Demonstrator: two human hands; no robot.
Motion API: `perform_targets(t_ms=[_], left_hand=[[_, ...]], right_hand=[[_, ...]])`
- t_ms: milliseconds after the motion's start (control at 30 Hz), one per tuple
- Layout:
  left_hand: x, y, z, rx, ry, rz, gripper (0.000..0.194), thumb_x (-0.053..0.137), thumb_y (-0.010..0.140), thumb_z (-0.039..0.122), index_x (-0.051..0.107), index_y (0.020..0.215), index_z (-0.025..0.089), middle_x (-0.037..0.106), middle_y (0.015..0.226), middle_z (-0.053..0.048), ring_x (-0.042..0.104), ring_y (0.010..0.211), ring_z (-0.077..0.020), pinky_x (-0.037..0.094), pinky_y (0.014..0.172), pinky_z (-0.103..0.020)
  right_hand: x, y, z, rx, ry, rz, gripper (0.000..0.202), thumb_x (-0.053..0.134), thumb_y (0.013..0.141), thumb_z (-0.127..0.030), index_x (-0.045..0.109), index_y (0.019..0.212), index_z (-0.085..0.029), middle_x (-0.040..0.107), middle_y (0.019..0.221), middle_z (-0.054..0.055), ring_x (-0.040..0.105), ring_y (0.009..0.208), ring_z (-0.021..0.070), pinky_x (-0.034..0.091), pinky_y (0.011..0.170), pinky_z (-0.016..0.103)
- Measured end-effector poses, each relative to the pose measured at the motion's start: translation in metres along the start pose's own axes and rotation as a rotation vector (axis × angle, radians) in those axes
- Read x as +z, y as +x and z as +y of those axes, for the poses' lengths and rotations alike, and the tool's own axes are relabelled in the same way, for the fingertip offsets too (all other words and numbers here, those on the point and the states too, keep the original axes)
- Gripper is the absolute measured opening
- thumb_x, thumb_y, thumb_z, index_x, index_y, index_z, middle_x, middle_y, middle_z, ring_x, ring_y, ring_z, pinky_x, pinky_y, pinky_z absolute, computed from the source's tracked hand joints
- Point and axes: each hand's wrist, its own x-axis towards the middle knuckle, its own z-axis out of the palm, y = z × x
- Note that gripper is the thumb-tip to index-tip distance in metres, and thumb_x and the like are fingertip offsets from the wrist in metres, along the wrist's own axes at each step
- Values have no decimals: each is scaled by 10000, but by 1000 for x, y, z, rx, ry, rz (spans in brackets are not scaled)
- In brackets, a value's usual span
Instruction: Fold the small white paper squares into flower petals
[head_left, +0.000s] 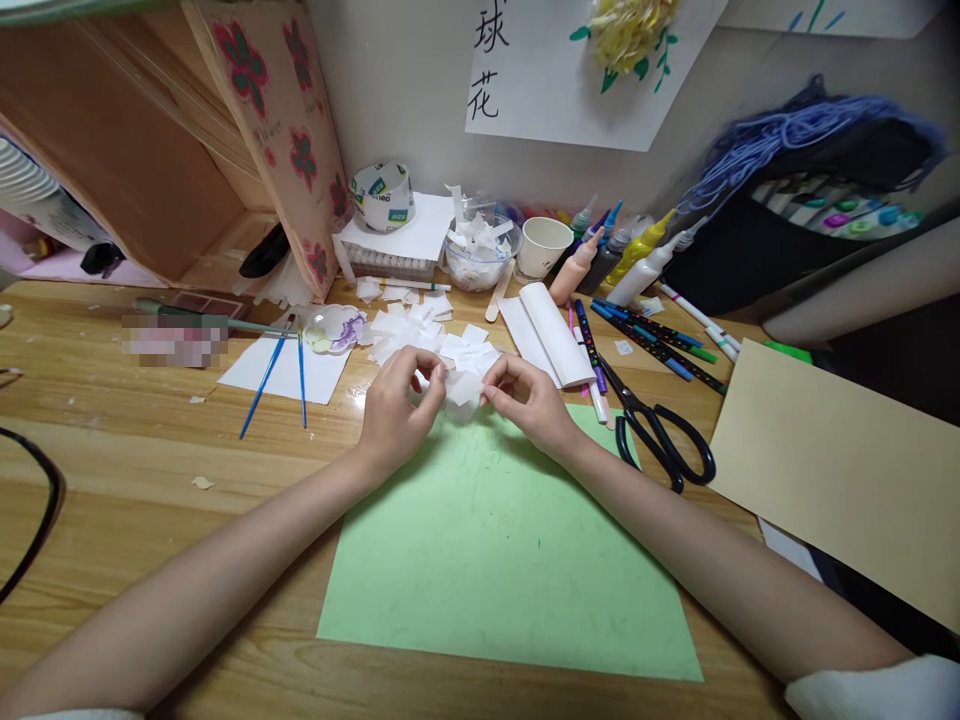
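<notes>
Between my two hands hangs a small thin white paper piece (463, 392), above the top edge of a green sheet (510, 540). My left hand (405, 405) pinches its left side between thumb and forefinger. The right side is pinched by the fingertips of my right hand (529, 400). Just behind the hands lies a loose pile of white paper pieces (409, 328). A folded white paper (551, 335) rests behind my right hand, and black-handled scissors (664, 440) lie open to its right.
Brushes (264, 385) lie on white paper at left, beside a palette (334, 328). Along the back stand a tape roll (382, 197), a bowl of scraps (480, 255), a paper cup (544, 248) and paint bottles (576, 268). Markers (652, 340) and a tan sheet (840, 470) are right.
</notes>
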Motion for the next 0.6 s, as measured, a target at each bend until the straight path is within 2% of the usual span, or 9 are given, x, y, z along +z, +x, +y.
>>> perform_targets(t_ms=[267,333,367,400,533,600], left_hand=[[4,0,-14,-202,-198,160,153,352,946,323,433,886,207,569,797,-22,545,700,-122,439,617,-254],[3,1,-15,-212,-267,203,157,338,949,328,429,900,209,580,839,-34,550,727,-129,447,626,-258],[2,2,-14,-185,-302,187,155,343,946,323,434,894,209,586,873,-43,558,764,-137,458,652,-267],[0,2,-12,-139,-333,129,157,353,941,316,447,878,207,591,916,-53,565,818,-149,471,697,-284],[-7,4,-3,47,-329,-265,175,426,906,289,528,798,196,564,1042,-84,514,1075,-209,434,932,-374],[-8,5,0,55,-284,-350,166,448,895,276,553,796,194,544,1047,-91,492,1113,-215,421,961,-379]], right_hand=[[0,0,1,14,41,30,75,543,782,-218,488,737,-193,551,679,-15,533,651,121,395,612,256],[-1,0,2,17,41,37,78,538,788,-231,485,744,-195,554,669,-17,528,636,120,391,594,254],[0,0,2,18,41,38,85,539,792,-241,484,746,-195,555,667,-16,528,634,121,392,589,253],[0,0,2,18,41,32,93,544,795,-252,486,749,-195,556,667,-15,530,637,122,395,586,253],[1,0,2,0,35,4,119,581,796,-288,518,762,-193,554,724,-2,530,659,122,409,575,247],[2,-1,1,-19,9,-2,110,590,801,-289,545,772,-192,558,772,6,530,686,122,422,592,248]])
